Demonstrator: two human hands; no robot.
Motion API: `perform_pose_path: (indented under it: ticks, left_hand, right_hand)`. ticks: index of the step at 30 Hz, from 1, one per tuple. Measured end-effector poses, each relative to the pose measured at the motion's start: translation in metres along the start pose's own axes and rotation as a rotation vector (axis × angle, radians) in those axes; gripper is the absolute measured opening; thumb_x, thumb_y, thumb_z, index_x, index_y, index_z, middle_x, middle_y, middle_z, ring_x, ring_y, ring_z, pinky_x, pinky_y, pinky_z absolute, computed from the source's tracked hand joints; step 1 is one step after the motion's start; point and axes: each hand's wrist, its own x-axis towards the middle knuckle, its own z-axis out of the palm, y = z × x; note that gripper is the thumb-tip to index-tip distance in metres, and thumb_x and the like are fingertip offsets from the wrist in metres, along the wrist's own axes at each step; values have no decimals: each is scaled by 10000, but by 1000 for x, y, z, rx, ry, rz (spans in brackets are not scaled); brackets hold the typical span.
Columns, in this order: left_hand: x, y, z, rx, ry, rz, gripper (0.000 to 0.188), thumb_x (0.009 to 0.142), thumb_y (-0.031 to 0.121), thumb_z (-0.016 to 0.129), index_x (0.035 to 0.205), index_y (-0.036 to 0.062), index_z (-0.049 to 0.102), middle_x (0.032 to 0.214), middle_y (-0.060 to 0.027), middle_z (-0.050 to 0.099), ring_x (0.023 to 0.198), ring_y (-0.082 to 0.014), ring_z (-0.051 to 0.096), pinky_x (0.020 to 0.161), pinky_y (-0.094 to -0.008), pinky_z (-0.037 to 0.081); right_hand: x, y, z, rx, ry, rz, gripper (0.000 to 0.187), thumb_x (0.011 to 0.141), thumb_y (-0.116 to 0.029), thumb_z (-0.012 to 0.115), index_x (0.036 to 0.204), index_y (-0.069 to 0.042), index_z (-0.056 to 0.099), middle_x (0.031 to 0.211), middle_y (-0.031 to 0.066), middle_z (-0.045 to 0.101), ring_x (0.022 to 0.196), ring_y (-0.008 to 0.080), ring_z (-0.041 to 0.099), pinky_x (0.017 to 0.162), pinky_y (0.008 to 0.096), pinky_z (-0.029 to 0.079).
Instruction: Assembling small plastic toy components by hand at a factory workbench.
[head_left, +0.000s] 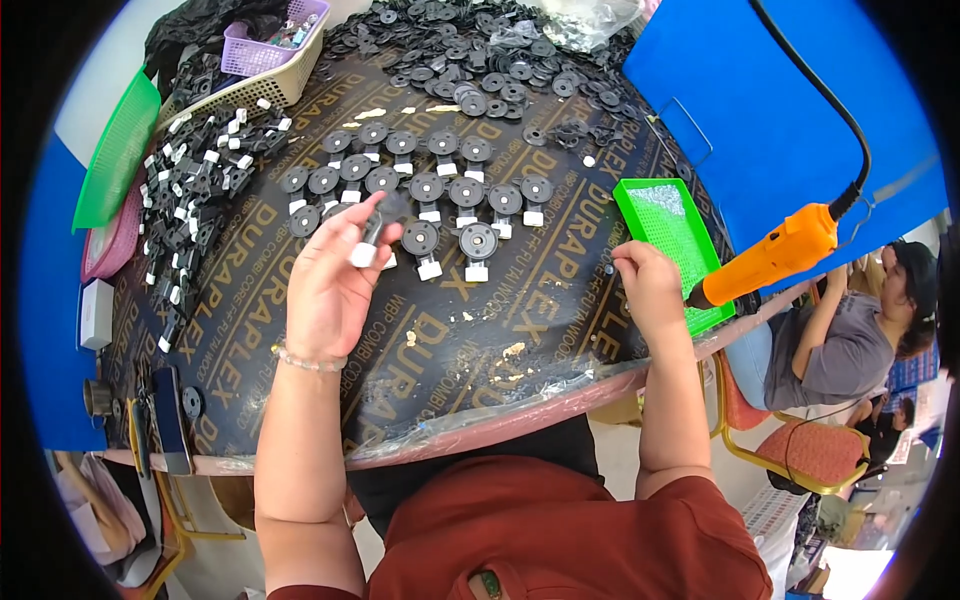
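Note:
My left hand (330,290) is raised over the table, its fingers closed on a black plastic part with a white end (364,254). Beyond it stand rows of similar assemblies, each a black disc on a white-tipped piece; one assembly (478,246) is at the near end. My right hand (650,288) is pinched at the left edge of a green tray (717,240) holding many tiny shiny pieces. A small speck shows by its fingertips, too small to name. Just right of that hand hangs an orange electric screwdriver (775,258), its tip over the tray.
Loose black discs (480,70) are heaped at the back. White-tipped black parts (200,190) pile at the left, near a beige basket (275,85) and a green basket (115,155). A phone (172,420) lies at the near-left edge. Another person (850,340) sits at the right.

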Motion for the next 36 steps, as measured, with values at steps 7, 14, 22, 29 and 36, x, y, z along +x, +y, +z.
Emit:
perform_pose_path:
  ticks: [7,14,22,29,36]
  left_hand:
    - [0,-2,2,21,21,-67,604,887,-2,648,1443,-13,415,1073,-84,610,1061,-232,649,885,-303,543]
    - [-7,-4,8,21,-76,-147,497,851,-7,669,1325,7,523,1175,-129,642,1035,-215,642,952,-326,509]
    - [-18,-22,22,226,-89,-126,484,875,-113,569,1322,36,462,1148,-178,657,1024,-240,677,918,-342,543]
    - [-17,-25,23,271,-87,-143,491,896,-85,569,1351,52,444,1095,-105,660,967,-149,680,727,-219,515]
    - [-15,-23,18,148,-45,-220,418,927,-24,561,1330,33,463,1144,-192,651,985,-273,695,836,-355,583]
  right_hand:
    - [4,-2,1,-268,-15,-7,67,832,-61,685,898,-45,682,901,137,646,865,348,634,759,456,520]
    - [7,-9,3,-206,-148,-33,46,797,-36,706,828,-35,672,868,125,641,829,327,640,720,420,521]
    - [43,-111,-10,527,-254,-168,74,838,-66,702,864,-9,663,988,88,600,888,203,613,735,295,498]
    - [66,-168,27,597,-482,-327,71,919,-54,615,894,13,622,1046,107,556,941,226,601,817,332,504]
    - [93,-142,41,245,30,-377,176,866,3,603,1035,-4,653,1010,160,632,981,360,617,881,426,497]
